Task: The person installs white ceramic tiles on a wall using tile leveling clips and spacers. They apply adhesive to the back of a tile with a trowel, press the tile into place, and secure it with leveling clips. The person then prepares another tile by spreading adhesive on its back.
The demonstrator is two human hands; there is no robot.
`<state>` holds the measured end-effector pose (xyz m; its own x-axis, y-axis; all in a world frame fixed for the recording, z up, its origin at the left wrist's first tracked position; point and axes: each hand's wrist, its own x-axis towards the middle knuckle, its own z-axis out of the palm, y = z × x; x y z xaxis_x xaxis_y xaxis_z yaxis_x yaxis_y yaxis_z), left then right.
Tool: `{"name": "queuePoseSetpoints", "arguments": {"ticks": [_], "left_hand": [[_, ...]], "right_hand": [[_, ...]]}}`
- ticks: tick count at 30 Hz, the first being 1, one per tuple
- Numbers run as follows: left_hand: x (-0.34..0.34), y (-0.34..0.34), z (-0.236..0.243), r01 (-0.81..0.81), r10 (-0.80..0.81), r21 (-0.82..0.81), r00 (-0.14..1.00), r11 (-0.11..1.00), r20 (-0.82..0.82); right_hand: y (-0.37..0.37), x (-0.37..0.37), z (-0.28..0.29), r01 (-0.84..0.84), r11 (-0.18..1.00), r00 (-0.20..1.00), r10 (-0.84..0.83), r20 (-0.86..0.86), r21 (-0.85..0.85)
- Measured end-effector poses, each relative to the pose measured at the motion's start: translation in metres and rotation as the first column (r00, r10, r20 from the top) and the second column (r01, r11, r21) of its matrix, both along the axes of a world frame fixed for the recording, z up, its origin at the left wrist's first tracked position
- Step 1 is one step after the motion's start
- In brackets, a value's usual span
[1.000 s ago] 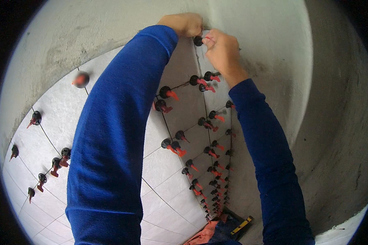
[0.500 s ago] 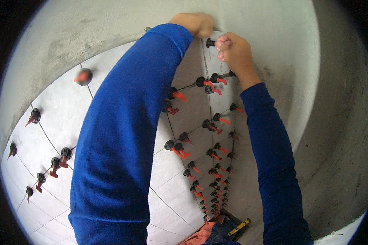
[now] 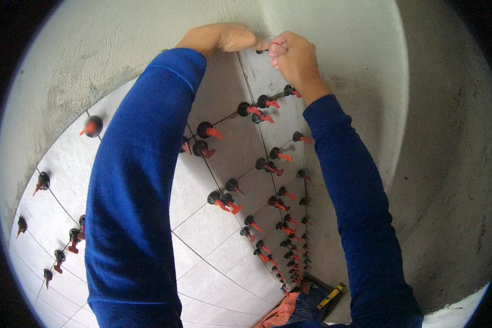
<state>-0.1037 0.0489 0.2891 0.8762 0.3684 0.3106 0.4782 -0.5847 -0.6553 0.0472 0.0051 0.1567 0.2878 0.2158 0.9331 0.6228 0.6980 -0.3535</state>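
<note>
Right hand (image 3: 296, 59): fingers closed around the outer end of a tile-levelling clip (image 3: 260, 51), which sits just left of the fingertips. Only a dark, rounded sliver of it shows; the grip covers the rest. Left hand (image 3: 227, 38): one digit extended to the clip; cannot tell whether it grips. Below the right hand, further levelling clips (image 3: 266, 102) with black caps and red handles line the pale wall tiles (image 3: 205, 232).
</note>
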Motion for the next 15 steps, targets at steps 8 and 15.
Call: {"name": "queuePoseSetpoints", "arguments": {"ticks": [8, 15], "left_hand": [[-0.004, -0.002, -0.002, -0.034, 0.044, -0.098, 0.994, 0.995, 0.102], [-0.008, -0.002, -0.002, -0.002, 0.02, -0.165, 0.994, 0.986, 0.103]], "right_hand": [[-0.004, -0.008, 0.001, -0.096, 0.993, 0.993, 0.1, -0.065, 0.062], [-0.008, -0.019, -0.003, -0.202, 0.979, 0.973, 0.2, -0.113, 0.0]]}}
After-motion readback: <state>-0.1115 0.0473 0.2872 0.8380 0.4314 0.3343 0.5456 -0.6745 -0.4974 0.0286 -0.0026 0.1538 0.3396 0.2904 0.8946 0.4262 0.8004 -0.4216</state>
